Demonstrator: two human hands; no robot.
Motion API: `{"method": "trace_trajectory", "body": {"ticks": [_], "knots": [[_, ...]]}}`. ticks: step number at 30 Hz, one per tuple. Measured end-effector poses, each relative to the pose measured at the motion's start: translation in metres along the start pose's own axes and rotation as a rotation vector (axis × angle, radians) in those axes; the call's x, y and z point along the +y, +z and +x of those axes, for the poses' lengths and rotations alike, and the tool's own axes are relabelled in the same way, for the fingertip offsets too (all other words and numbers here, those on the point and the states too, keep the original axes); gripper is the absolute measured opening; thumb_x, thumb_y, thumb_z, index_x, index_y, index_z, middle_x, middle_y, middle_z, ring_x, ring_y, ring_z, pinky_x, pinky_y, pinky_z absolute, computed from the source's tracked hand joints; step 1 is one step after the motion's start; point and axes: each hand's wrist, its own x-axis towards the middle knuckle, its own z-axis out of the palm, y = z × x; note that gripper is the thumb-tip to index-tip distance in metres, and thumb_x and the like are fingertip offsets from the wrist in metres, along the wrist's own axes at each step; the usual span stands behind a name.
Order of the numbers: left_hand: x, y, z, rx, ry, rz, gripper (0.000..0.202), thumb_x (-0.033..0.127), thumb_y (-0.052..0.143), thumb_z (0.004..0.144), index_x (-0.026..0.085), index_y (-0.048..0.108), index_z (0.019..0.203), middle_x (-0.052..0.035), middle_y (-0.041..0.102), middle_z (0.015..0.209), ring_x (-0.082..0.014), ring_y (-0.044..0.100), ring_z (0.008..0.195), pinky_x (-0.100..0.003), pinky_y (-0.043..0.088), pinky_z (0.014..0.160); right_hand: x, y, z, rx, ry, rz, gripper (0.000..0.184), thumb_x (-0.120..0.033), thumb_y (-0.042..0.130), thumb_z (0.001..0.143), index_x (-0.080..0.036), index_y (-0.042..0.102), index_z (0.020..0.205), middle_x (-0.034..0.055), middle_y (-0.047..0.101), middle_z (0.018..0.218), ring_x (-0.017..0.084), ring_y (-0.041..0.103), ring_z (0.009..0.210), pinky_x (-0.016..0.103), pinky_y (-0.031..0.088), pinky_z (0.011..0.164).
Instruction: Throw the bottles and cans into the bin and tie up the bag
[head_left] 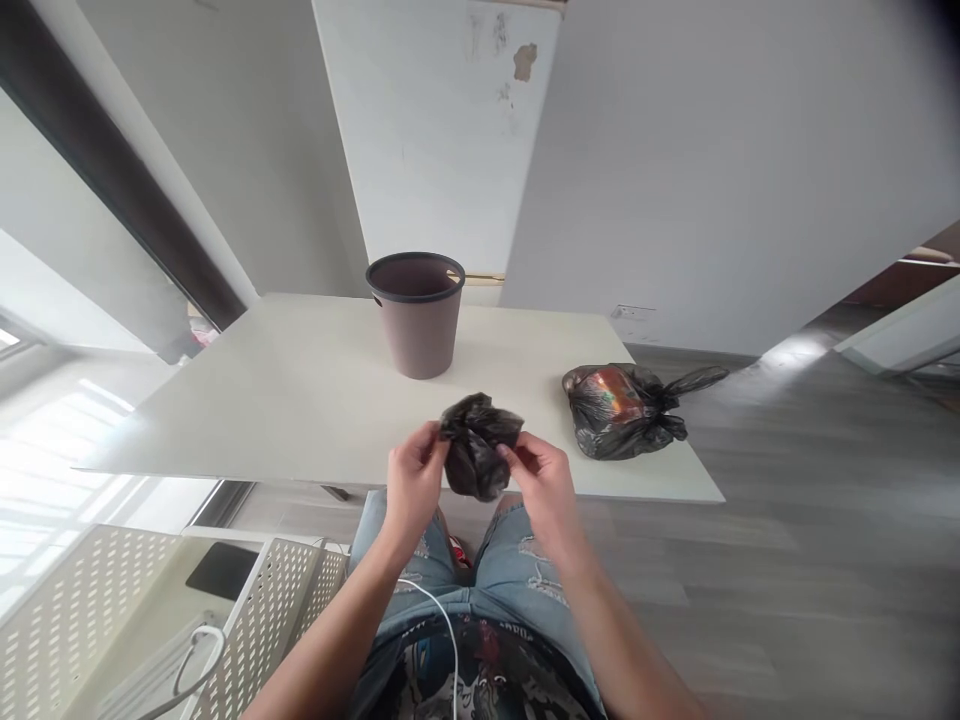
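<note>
A crumpled black plastic bag (478, 450) hangs between my two hands, just over the table's front edge. Its left side is pinched by my left hand (416, 475), thumb against fingers. On the other side my right hand (541, 485) grips it the same way. Behind the bag, an upright mauve trash bin (421, 335) with a dark rim stands on the white table (300, 400). To the right lies a knotted black plastic bag (619, 420), filled, with an orange-red package showing through.
At lower left is a white perforated basket or rack (259, 610) with a dark flat object (223, 570) and a white cable (206, 650). Another thin white cable (442, 600) runs across my lap. A wall rises behind the table.
</note>
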Motion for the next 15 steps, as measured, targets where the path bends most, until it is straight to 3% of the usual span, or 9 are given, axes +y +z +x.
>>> {"method": "trace_trajectory", "body": {"ticks": [3, 7, 11, 14, 15], "knots": [[0.001, -0.005, -0.004, 0.154, -0.01, -0.159, 0.018, 0.034, 0.063, 0.101, 0.019, 0.072, 0.097, -0.0019, 0.068, 0.087, -0.0186, 0.062, 0.086, -0.026, 0.048, 0.076, -0.004, -0.005, -0.009, 0.135, -0.002, 0.176, 0.026, -0.048, 0.077, 0.095, -0.023, 0.076, 0.101, 0.0042, 0.074, 0.099, 0.021, 0.065, 0.095, 0.033, 0.053, 0.084], [0.002, -0.019, -0.004, 0.172, -0.062, -0.405, 0.019, 0.031, 0.07, 0.092, 0.019, 0.074, 0.107, -0.0031, 0.073, 0.095, -0.0168, 0.063, 0.083, -0.026, 0.051, 0.076, -0.01, -0.019, -0.017, 0.184, 0.066, 0.411, 0.026, -0.044, 0.082, 0.091, -0.028, 0.074, 0.108, 0.004, 0.074, 0.11, 0.021, 0.067, 0.095, 0.034, 0.056, 0.082], [0.006, -0.034, -0.005, 0.1, -0.222, -0.517, 0.033, 0.035, 0.081, 0.078, 0.017, 0.068, 0.102, -0.0012, 0.069, 0.079, -0.0146, 0.06, 0.063, -0.027, 0.052, 0.063, -0.008, -0.036, -0.015, 0.24, 0.032, 0.445, 0.027, -0.036, 0.087, 0.083, -0.03, 0.071, 0.104, 0.0009, 0.073, 0.098, 0.021, 0.068, 0.092, 0.039, 0.058, 0.085], [0.012, -0.042, -0.005, 0.12, -0.201, -0.561, 0.044, 0.039, 0.086, 0.077, 0.018, 0.064, 0.109, -0.0026, 0.072, 0.085, -0.0169, 0.067, 0.069, -0.032, 0.059, 0.071, -0.005, -0.051, -0.015, 0.213, -0.076, 0.385, 0.016, -0.031, 0.084, 0.082, -0.026, 0.069, 0.082, 0.0018, 0.071, 0.095, 0.022, 0.066, 0.094, 0.041, 0.056, 0.088], [0.013, -0.044, -0.004, 0.146, -0.175, -0.561, 0.045, 0.039, 0.086, 0.078, 0.019, 0.064, 0.112, -0.0029, 0.073, 0.089, -0.0173, 0.068, 0.074, -0.033, 0.06, 0.074, -0.005, -0.057, -0.017, 0.171, -0.124, 0.335, 0.021, -0.032, 0.081, 0.084, -0.024, 0.066, 0.072, 0.0034, 0.071, 0.096, 0.022, 0.065, 0.094, 0.041, 0.056, 0.088]]}}
